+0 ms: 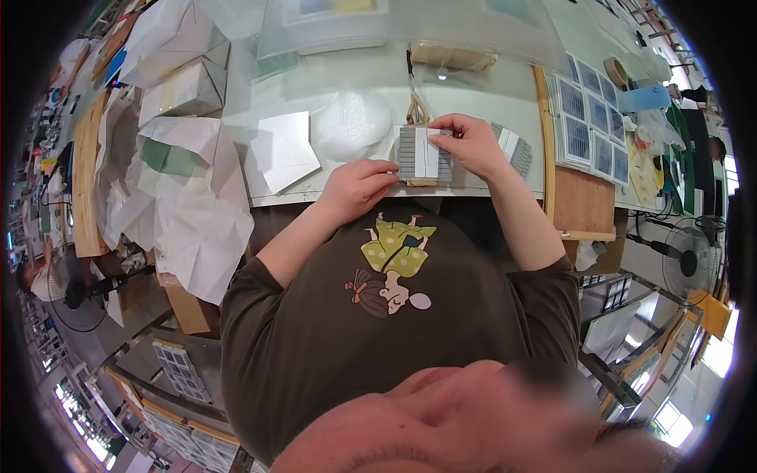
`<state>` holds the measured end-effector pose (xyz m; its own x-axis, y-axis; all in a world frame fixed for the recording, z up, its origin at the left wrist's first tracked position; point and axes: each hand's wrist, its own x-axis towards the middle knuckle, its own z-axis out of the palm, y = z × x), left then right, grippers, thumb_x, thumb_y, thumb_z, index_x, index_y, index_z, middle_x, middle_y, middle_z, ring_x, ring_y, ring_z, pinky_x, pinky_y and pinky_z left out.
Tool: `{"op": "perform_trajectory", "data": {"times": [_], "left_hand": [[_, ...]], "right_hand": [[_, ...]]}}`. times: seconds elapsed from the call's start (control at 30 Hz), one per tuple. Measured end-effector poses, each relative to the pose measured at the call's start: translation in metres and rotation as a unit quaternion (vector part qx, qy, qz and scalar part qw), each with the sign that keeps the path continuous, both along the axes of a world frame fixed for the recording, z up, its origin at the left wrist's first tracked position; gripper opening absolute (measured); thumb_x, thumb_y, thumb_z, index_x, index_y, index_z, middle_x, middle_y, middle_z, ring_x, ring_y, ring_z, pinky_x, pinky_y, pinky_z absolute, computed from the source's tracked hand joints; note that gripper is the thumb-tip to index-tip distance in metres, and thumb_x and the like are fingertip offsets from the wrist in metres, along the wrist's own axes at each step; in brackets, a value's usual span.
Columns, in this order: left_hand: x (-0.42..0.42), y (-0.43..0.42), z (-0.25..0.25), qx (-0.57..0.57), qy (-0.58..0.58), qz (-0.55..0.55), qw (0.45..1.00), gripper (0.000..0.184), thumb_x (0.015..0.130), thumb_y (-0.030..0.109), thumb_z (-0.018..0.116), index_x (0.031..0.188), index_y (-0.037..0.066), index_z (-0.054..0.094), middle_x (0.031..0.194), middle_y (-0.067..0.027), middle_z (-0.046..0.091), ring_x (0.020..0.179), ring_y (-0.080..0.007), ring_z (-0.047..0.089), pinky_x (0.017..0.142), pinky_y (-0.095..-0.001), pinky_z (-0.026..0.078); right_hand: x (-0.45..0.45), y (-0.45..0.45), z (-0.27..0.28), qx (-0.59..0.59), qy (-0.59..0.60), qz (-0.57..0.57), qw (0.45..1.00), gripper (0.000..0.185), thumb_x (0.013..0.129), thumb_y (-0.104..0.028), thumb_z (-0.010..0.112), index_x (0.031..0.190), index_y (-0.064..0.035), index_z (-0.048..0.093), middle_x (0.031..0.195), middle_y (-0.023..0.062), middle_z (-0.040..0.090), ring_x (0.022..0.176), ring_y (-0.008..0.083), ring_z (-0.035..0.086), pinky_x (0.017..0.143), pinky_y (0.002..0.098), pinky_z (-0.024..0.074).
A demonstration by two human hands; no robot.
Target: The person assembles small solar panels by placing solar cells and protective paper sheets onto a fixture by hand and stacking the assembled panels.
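Note:
A small grey ribbed block with a white band down its middle (pixel 426 154) lies near the front edge of the table. My left hand (pixel 359 191) has its fingertips closed at the block's left edge. Over the upper right of the block, my right hand (pixel 467 143) pinches with thumb and forefinger at the white band. Whether the fingers hold a thin piece there is too small to tell. A similar grey ribbed block with a white band (pixel 512 147) lies just right of my right hand, partly behind the wrist.
A white sheet (pixel 285 150) and a translucent white round pad (pixel 353 124) lie to the left. Crumpled white paper (pixel 193 197) covers the far left. Behind are a looped tool (pixel 416 106) and a translucent panel (pixel 418 27). Framed dark tiles (pixel 587 114) lie beyond a wooden strip (pixel 544 118).

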<state>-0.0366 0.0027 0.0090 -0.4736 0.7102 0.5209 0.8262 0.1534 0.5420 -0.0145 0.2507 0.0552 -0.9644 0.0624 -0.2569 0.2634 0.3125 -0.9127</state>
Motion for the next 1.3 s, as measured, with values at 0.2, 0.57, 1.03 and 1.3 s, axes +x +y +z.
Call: {"op": "perform_trajectory", "data": {"times": [0.2,0.57,1.03,1.3], "left_hand": [[0.0,0.0,0.0,-0.01,-0.013,-0.001,1.0,0.019,0.075,0.008,0.067,0.093,0.009,0.064,0.099,-0.0041,0.064,0.083,-0.023,0.064,0.066,-0.0328,0.053],[0.001,0.0,0.002,-0.024,0.004,-0.002,1.0,0.021,0.074,0.007,0.067,0.095,0.011,0.066,0.099,-0.0037,0.064,0.078,-0.0216,0.063,0.062,-0.0325,0.051],[0.001,0.001,-0.001,-0.009,0.026,-0.005,1.0,0.021,0.076,0.005,0.068,0.096,0.01,0.067,0.097,-0.0041,0.064,0.068,-0.0195,0.061,0.056,-0.0303,0.049],[0.002,0.001,0.0,-0.014,0.025,-0.001,1.0,0.02,0.076,0.005,0.069,0.095,0.011,0.067,0.098,-0.0042,0.064,0.067,-0.0195,0.061,0.055,-0.0301,0.049]], "right_hand": [[-0.002,-0.001,-0.007,0.027,0.013,0.004,1.0,0.023,0.077,-0.013,0.068,0.098,-0.002,0.067,0.074,0.0005,0.061,0.066,0.0069,0.05,0.064,0.0236,0.0444],[0.0,-0.003,-0.006,0.036,0.0,0.004,0.999,0.024,0.078,-0.012,0.07,0.099,-0.0012,0.067,0.08,-0.0016,0.062,0.069,0.0052,0.047,0.065,0.0214,0.0427],[0.023,0.013,-0.032,0.187,0.221,-0.008,0.957,0.02,0.086,-0.002,0.054,0.103,-0.0025,0.064,0.1,0.0109,0.062,0.095,0.0234,0.059,0.081,0.029,0.046],[0.024,0.011,-0.029,0.231,0.203,0.004,0.952,0.021,0.085,-0.004,0.054,0.104,-0.0024,0.064,0.102,0.0124,0.064,0.096,0.027,0.059,0.085,0.033,0.0463]]}}
